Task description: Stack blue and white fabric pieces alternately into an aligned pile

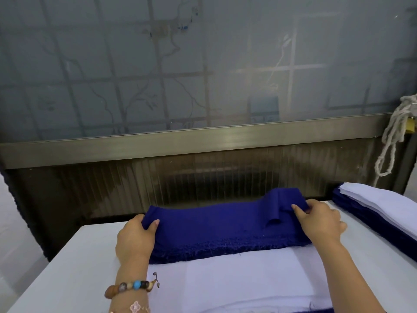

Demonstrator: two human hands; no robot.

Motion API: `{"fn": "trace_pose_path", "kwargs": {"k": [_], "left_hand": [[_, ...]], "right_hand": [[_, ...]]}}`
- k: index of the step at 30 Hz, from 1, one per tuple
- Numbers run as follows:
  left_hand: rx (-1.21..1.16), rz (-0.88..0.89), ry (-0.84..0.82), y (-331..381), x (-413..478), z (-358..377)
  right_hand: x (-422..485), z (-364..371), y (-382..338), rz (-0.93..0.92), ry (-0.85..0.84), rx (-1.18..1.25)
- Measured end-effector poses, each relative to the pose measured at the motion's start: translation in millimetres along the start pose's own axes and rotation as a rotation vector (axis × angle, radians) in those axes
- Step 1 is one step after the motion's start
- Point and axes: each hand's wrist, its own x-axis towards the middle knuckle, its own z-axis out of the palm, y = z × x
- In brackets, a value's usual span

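Observation:
A stack of dark blue fabric pieces (pixel 216 227) lies across the far part of the table, its frayed near edge resting on white fabric (pixel 230 283). My left hand (pixel 135 238) grips the blue stack's left end, thumb on top. My right hand (pixel 320 220) pinches the top blue piece at the right end, where a corner is folded up and curled. A thin blue edge shows under the white fabric at the bottom of the view.
At the right, a second pile (pixel 379 206) has white pieces on top of dark blue ones. The white table (pixel 74 265) ends at a ribbed dark panel with a metal rail (pixel 203 143) behind. A knotted white cord (pixel 392 136) hangs at the far right.

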Motion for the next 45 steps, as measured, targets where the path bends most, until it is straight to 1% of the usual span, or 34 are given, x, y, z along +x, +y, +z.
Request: {"fn": "trace_pose_path", "kwargs": {"k": [3, 7, 12, 16, 19, 23, 29, 36, 41, 45], "left_hand": [[-0.002, -0.001, 0.022, -1, -1, 2], [-0.031, -0.002, 0.050, -1, -2, 2], [-0.200, 0.066, 0.098, 13, -1, -18], [-0.265, 0.146, 0.232, 29, -3, -44], [-0.248, 0.137, 0.277, 30, -12, -57], [-0.213, 0.089, 0.222, 19, -27, -69], [-0.175, 0.085, 0.153, -6, -63, -88], [-0.066, 0.006, 0.087, -37, -115, -101], [-0.026, -0.081, -0.060, -59, -144, -100], [-0.052, -0.083, -0.109, -70, -160, -96]], "right_hand": [[0, 3, 1, -0.019, 0.004, 0.080], [0, 4, 1, -0.084, 0.037, 0.316], [5, -11, -3, 0.034, 0.075, 0.639], [4, -24, -9, 0.069, 0.108, 0.730], [-2, -33, -11, 0.052, 0.097, 0.714], [-20, -49, -4, -0.009, 0.060, 0.624], [-57, -76, 20, -0.101, 0.039, 0.503], [-97, -92, 60, -0.058, -0.051, 0.430], [-124, -92, 94, -0.021, -0.127, 0.423], [-138, -93, 114, -0.024, -0.132, 0.393]]}}
